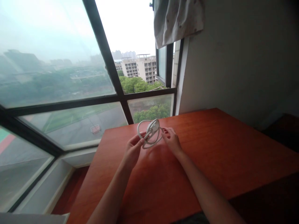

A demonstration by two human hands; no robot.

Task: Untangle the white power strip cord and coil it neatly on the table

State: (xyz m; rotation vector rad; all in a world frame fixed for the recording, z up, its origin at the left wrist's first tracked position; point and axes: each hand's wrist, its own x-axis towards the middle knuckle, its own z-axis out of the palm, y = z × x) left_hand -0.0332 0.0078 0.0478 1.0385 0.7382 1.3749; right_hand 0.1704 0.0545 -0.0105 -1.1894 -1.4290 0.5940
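Note:
A loosely coiled white cable is held up over the reddish-brown table. Inside its loops shows a white, blocky end, perhaps a plug; its exact shape is too small to tell. My left hand pinches the coil at its lower left, thumb and fingers closed on the strands. On the right side, my right hand has its bent fingertips closed on the cable's edge. Both forearms reach in from the bottom of the view.
Large dark-framed windows run along the left and far side of the table, one pane standing open. A patterned curtain hangs at the top. A pale wall rises behind the table's right part. Dark shapes lie at far right.

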